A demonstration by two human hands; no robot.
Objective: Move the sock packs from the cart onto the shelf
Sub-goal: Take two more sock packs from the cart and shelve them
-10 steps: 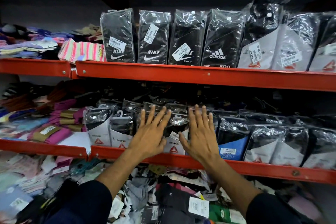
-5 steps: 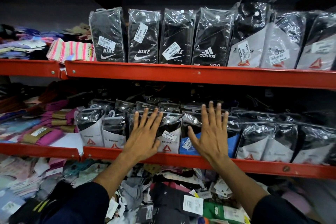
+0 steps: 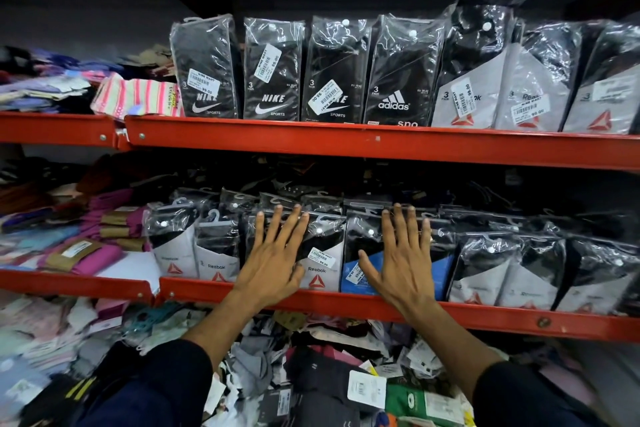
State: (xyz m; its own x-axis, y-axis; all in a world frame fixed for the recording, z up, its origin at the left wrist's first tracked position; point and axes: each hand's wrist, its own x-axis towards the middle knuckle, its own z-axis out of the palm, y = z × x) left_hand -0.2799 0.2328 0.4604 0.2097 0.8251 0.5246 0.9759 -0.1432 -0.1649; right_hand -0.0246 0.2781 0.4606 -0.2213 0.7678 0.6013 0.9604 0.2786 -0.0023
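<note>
A: Where are the sock packs?

B: Standing in a row on the middle shelf, across the centre of the frame, in clear crinkled plastic with hanger hooks on top. Most show a grey and black card with a red triangle logo and the word Reebok; one near the centre has a blue card.

A: And the hands?

B: Both are laid flat against the fronts of the packs. The left hand presses on a Reebok pack at centre, its fingers spread apart and pointing up, clamped on nothing. The right hand rests just to the right of it, over the blue pack and its neighbour, fingers also splayed and straight, palm on the plastic. Neither hand grips anything. Dark sleeves run down to the lower corners.

A: What sits above?

B: The upper shelf, also with a red front rail, holds taller black packs: 3 marked Nike Sports, 1 Adidas, then grey Reebok ones toward the upper right. White price stickers are stuck on several.

A: To the left?

B: Loose folded socks, a pink striped pair in the upper left and purple banded pairs at middle left.

A: Below?

B: A jumbled heap of loose socks and tags fills the bottom of the frame under the middle shelf
</note>
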